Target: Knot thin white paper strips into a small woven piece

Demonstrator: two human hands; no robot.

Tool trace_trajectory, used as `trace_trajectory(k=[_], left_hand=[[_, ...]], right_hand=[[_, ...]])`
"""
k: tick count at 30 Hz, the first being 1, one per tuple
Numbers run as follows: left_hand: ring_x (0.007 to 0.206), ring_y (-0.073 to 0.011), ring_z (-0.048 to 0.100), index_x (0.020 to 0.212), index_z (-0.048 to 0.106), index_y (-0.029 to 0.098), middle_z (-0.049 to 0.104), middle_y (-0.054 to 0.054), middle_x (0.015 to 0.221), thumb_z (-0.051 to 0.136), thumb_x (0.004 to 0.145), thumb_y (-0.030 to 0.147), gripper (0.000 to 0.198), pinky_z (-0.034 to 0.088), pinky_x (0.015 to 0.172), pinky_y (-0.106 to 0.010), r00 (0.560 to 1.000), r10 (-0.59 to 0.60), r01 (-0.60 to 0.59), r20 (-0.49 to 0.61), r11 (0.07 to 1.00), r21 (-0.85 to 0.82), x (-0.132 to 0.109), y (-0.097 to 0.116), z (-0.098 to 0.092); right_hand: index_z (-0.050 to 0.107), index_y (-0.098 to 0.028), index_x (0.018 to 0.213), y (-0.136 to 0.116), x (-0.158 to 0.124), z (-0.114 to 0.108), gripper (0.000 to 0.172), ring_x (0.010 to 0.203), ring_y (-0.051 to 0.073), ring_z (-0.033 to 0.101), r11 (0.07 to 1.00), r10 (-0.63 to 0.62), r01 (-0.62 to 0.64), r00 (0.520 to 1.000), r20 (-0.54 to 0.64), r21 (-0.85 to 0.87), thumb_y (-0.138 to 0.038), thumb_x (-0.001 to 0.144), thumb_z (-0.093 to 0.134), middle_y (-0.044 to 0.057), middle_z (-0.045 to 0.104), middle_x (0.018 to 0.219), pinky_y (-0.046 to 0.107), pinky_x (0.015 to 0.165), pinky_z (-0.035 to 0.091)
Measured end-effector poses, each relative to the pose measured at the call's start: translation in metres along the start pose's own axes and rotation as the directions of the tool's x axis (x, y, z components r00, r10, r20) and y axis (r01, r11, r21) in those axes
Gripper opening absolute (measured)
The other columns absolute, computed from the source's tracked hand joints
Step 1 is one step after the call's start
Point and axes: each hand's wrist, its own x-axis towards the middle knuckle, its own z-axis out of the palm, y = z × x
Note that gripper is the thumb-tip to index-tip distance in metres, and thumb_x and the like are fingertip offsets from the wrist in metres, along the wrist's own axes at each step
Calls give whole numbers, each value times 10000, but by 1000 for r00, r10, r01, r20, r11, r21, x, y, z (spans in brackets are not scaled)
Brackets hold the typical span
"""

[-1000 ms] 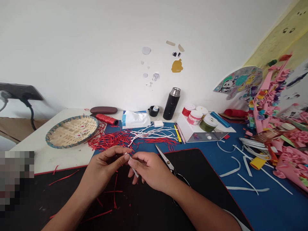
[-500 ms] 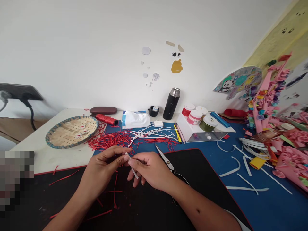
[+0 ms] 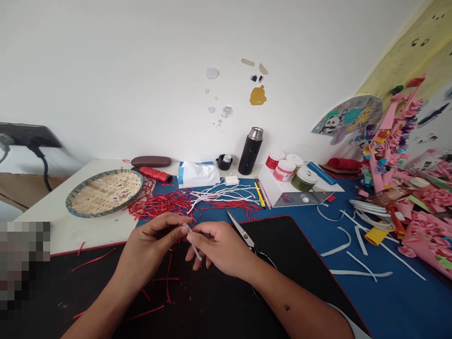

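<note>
Pinching a narrow white strip [image 3: 197,254] with both hands, over the black mat [image 3: 293,268]. Gripped near the upper end by thumb and fingertips of the left hand [image 3: 148,242], and close below that under the thumb of the right hand [image 3: 222,245]. Running from there at a slant, down in front of the right fingers to a free lower end; partly covered by the thumbs, so hard to read at the upper tip.

Just beyond the right hand, lying with blades pointing away: scissors [image 3: 242,228], handles partly hidden by the right forearm [image 3: 289,294]. Scattered on the mat near the left hand: red cords [image 3: 168,278]. Farther back on the desk [image 3: 95,230]: a tangled red heap [image 3: 158,203], with white cords [image 3: 219,194] just beside. To the left of these, a woven basket [image 3: 99,188] and a red spool [image 3: 155,174]; to the right, a yellow pen [image 3: 260,194] and lidded jars [image 3: 305,179]. Off the mat's right edge, well apart from both hands: loose white strips [image 3: 341,244].
</note>
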Motion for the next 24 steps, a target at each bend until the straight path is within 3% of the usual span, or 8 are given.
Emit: trace_trajectory(k=[7, 11, 15, 19, 24], left_hand=[[857, -258, 730, 905, 853, 272, 819, -43, 894, 915, 684, 484, 312, 570, 770, -319, 995, -78, 66, -67, 985, -156, 0, -4, -3], [801, -265, 729, 888, 850, 241, 813, -57, 840, 922, 664, 500, 350, 583, 735, -341, 996, -85, 77, -37, 981, -181, 0, -3, -1], [832, -283, 738, 851, 852, 256, 814, -59, 845, 910, 667, 513, 322, 587, 767, -358, 998, -43, 39, -37, 993, -113, -1, 0, 2], [782, -255, 732, 844, 850, 274, 809, -42, 824, 901, 687, 500, 279, 582, 738, -333, 999, -38, 37, -5, 994, -106, -1, 0, 3], [787, -241, 728, 875, 852, 277, 812, -39, 839, 918, 678, 494, 300, 580, 743, -321, 998, -55, 56, 10, 986, -156, 0, -2, 3]], right_hand=[[670, -162, 998, -7, -1, -3, 348, 606, 115, 675, 999, -39, 41, 993, -116, 20, -496, 1016, 574, 51, 732, 866, 205, 507, 435], [661, -160, 988, -4, 0, -1, 385, 593, 113, 671, 999, -27, 29, 999, -47, 40, -537, 1002, 586, 50, 735, 874, 206, 498, 432], [646, -162, 996, -2, 2, 0, 399, 591, 116, 677, 995, -14, 21, 998, -63, 100, -558, 992, 597, 44, 730, 858, 209, 496, 428], [637, -159, 973, 1, 4, 0, 429, 567, 120, 670, 991, 1, -1, 1000, 6, 133, -587, 957, 637, 26, 709, 794, 211, 477, 417], [642, -160, 932, 3, 5, -1, 401, 549, 117, 661, 991, -7, 9, 1000, -13, 135, -561, 953, 651, 13, 689, 750, 208, 477, 418]])
